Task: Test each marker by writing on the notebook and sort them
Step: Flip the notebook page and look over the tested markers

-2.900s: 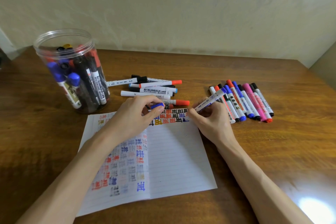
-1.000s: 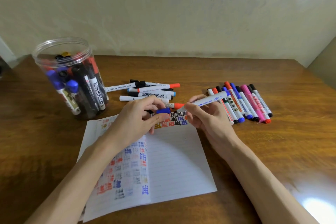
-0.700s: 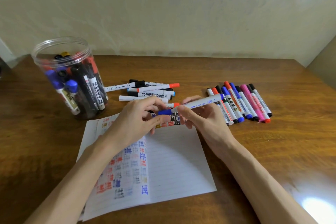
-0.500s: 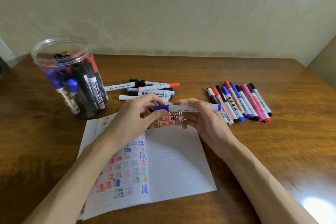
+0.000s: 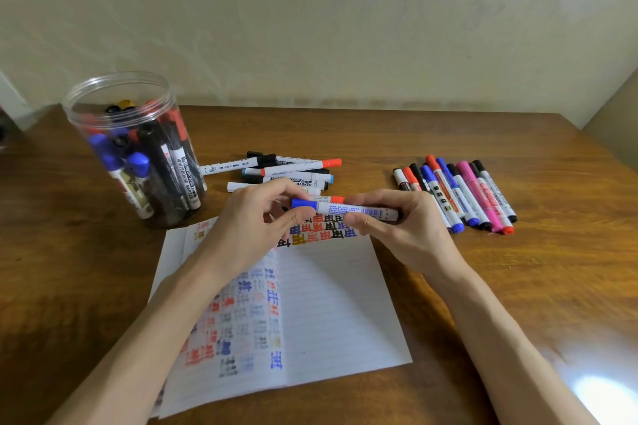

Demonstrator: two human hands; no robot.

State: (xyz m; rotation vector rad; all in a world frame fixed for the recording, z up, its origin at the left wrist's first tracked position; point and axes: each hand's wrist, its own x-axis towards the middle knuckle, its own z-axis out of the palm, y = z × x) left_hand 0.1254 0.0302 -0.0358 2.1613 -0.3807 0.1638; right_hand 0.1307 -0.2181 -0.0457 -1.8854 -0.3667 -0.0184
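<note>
Centre frame, the white-barrelled blue-capped marker (image 5: 348, 209) sits level just above the top edge of the open lined paper notebook (image 5: 331, 304), left hand (image 5: 252, 228) pinching the blue cap (image 5: 303, 203), right hand (image 5: 405, 229) curled round the barrel, a row of coloured markers (image 5: 459, 197) at right on the wooden tabletop (image 5: 518, 269)

One view only, worn on the head, wide-angle. Faces forward and down across the table (image 5: 552, 269) to the wall (image 5: 310, 28) behind. Close range: forearms (image 5: 145, 331) enter from the bottom edge; left hand (image 5: 252, 224) and right hand (image 5: 407, 231) meet on a marker (image 5: 348, 209) mid-frame, notebook (image 5: 331, 304) just below.
</note>
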